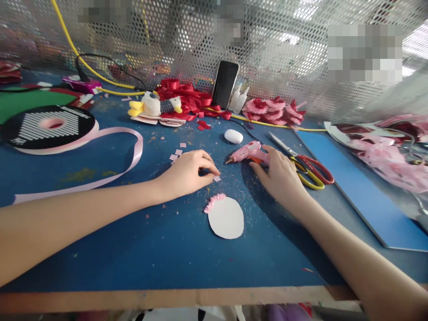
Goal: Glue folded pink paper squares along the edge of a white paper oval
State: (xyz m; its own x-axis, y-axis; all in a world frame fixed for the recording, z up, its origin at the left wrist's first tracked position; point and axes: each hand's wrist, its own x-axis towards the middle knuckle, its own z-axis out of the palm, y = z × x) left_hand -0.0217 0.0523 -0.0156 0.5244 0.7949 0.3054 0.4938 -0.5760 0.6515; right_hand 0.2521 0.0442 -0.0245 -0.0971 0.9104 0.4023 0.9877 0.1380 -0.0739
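Observation:
My left hand (192, 174) pinches a small pink ribbon square (217, 179) between thumb and finger, just above the blue table. A few more pink squares (174, 157) lie behind that hand. On the right, my right hand (279, 171) rests at the handle of a pink glue gun (245, 152), which lies on its side with its nozzle pointing left. Thumb and fingers are on either side of the handle; how firmly they grip is hard to see. Between my forearms lies a round white card disc (226, 218), with pink ruffled ribbon pieces (214, 203) along its upper left edge.
Scissors (301, 165) lie right of my right hand, near a blue board (361, 191). A white oval case (233, 136) sits behind the glue gun. A ribbon spool (50, 127) is at left. Red ribbon (187, 98), a plush duck (157, 104) and a phone (225, 84) stand behind.

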